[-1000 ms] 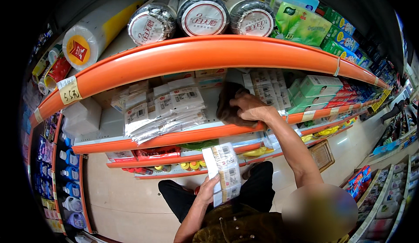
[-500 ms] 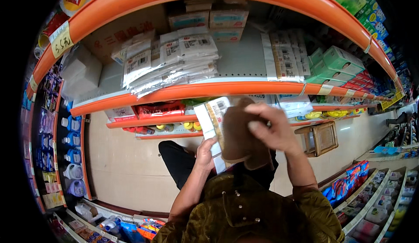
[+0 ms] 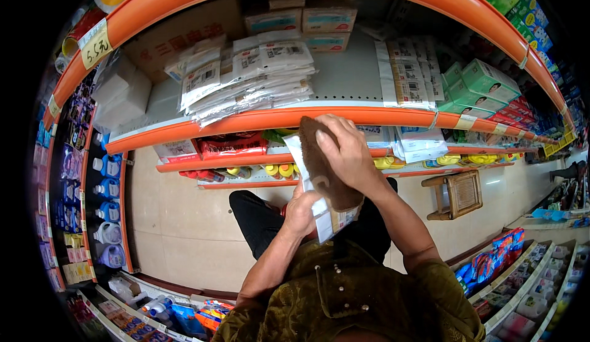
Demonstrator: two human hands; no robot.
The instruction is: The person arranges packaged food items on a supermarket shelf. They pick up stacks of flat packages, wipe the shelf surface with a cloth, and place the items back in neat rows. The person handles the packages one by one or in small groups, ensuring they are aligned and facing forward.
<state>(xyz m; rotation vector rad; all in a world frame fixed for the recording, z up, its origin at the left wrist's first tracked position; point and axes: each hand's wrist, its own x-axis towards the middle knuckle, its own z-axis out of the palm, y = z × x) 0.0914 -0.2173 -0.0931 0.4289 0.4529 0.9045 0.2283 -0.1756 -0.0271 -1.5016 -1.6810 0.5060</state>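
My left hand (image 3: 300, 210) is closed on the edge of several flat white packets (image 3: 324, 228), held upright in front of my lap. My right hand (image 3: 349, 155) grips a brown cloth (image 3: 326, 173) and presses it against the packets' face, covering most of their print. Beyond my hands, a pile of similar flat packets (image 3: 255, 74) lies on the grey shelf (image 3: 347, 74), some of them jutting over its orange front rail (image 3: 264, 119). More packets (image 3: 407, 74) stand in a row farther right on that shelf.
Green boxes (image 3: 488, 84) sit at the shelf's right end, and a white wrapped block (image 3: 121, 93) at its left. Lower shelves carry yellow-capped bottles (image 3: 286, 171). A wooden stool (image 3: 461, 194) stands on the floor to the right. Blue detergent bottles (image 3: 109, 189) line the left rack.
The cloth, loosely held and blurred before, now lies against the packets under my right hand, which has moved left and up. My left hand still holds the packets, slightly shifted to the right.
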